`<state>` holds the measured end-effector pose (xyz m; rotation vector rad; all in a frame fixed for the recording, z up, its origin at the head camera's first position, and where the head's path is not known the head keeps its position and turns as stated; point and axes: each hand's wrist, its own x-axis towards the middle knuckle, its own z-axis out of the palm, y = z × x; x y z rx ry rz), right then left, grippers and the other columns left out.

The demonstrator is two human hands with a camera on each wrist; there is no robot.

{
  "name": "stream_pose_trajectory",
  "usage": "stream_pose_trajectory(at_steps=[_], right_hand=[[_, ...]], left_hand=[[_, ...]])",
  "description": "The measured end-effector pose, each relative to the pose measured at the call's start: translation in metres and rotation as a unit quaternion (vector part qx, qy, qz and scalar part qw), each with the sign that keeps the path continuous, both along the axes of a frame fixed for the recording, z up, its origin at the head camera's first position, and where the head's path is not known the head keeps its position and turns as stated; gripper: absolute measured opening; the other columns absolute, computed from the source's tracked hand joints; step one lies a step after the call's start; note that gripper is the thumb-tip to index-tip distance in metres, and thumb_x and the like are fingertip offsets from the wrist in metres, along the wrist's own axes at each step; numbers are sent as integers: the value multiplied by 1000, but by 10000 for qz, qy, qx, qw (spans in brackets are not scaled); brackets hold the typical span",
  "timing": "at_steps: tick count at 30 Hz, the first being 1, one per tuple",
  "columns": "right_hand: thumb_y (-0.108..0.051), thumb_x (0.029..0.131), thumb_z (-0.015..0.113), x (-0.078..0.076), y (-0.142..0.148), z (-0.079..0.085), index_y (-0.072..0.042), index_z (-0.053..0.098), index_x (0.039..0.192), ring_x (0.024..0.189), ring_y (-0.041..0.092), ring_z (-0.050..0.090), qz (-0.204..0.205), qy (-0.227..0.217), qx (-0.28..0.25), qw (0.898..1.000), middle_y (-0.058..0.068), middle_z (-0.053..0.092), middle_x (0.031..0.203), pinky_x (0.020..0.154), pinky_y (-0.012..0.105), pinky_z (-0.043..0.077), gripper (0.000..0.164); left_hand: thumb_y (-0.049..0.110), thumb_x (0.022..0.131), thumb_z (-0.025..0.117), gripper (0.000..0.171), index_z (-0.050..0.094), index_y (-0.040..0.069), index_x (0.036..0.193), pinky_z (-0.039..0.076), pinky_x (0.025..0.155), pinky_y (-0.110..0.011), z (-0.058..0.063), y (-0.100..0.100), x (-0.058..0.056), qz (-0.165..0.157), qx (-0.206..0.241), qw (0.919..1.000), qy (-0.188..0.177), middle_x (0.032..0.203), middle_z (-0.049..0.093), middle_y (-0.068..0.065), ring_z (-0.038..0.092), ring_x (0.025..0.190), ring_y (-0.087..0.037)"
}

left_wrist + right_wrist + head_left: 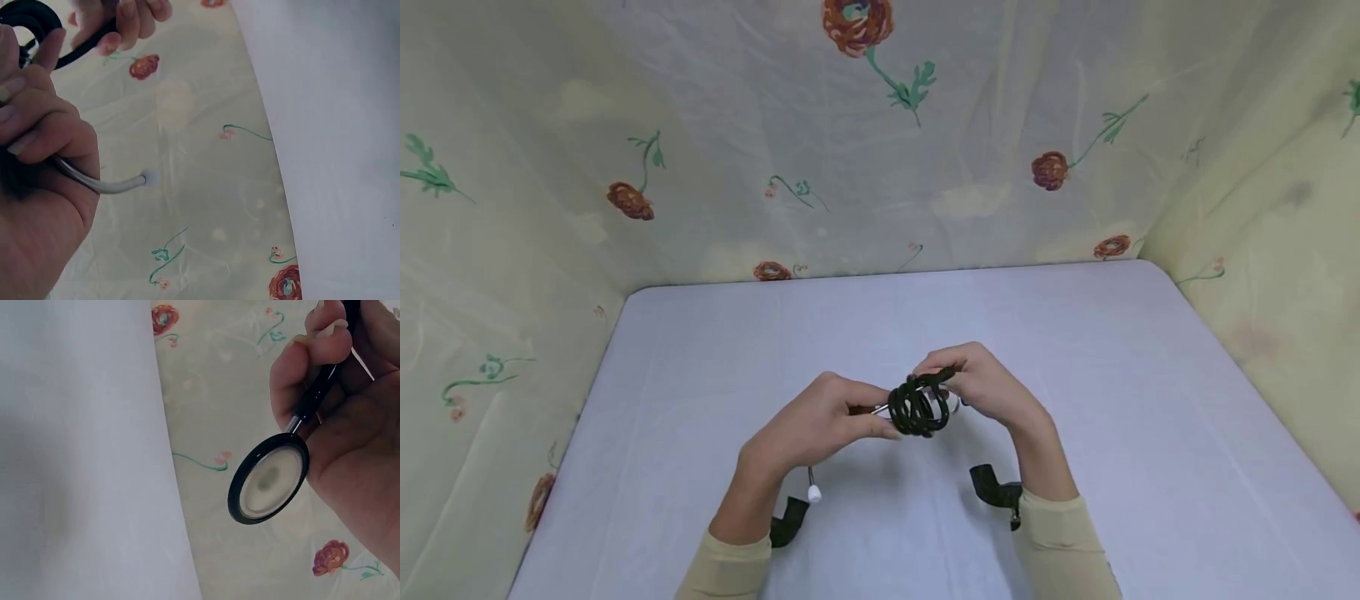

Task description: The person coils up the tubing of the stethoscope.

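Note:
A stethoscope is held above the table between both hands, its black tubing (917,408) wound in several loops. My left hand (823,417) grips the metal ear tubes beside the coil. One curved ear tube (103,185) sticks out past the curled fingers, and its pale ear tip (814,493) hangs below the hand. At the coil's right side my right hand (988,387) pinches the tubing near its end. The round chest piece (269,478), with a black rim and pale diaphragm, hangs out below the right palm.
A white-covered table (700,358) lies under the hands. Floral cloth (700,167) rises behind it and along both sides. Black curved pieces show beside the left wrist (788,522) and the right wrist (995,487).

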<state>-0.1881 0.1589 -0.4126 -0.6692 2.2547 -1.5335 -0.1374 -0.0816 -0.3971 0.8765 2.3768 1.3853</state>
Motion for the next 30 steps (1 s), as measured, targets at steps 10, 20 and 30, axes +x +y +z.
stream_pose_trajectory(at_steps=[10, 20, 30], right_hand=[[-12, 91, 55, 5, -10, 3, -5, 67, 82, 62, 22, 55, -299, 12, 397, 9988, 16, 61, 70, 62, 32, 44, 16], [-10, 93, 53, 10, -17, 13, -11, 68, 95, 66, 26, 55, -98, -42, 681, 9976, 9, 60, 71, 57, 25, 41, 15], [-9, 92, 55, 15, -25, 16, -13, 57, 108, 60, 35, 58, -48, -262, 44, 9996, 10, 64, 75, 62, 40, 51, 17]], left_hand=[[51, 81, 62, 16, 63, 36, 79, 23, 47, -24, -2, -7, -6, 1045, -271, 9937, 311, 54, 24, 6, 23, 51, -9], [54, 81, 60, 14, 64, 41, 85, 26, 46, -24, -4, -18, -11, 1957, -371, 9790, 438, 55, 28, 7, 27, 51, -9], [55, 81, 59, 22, 62, 34, 77, 25, 45, -24, -11, -26, -18, 2596, -824, 9588, 805, 52, 27, 8, 27, 48, -8]])
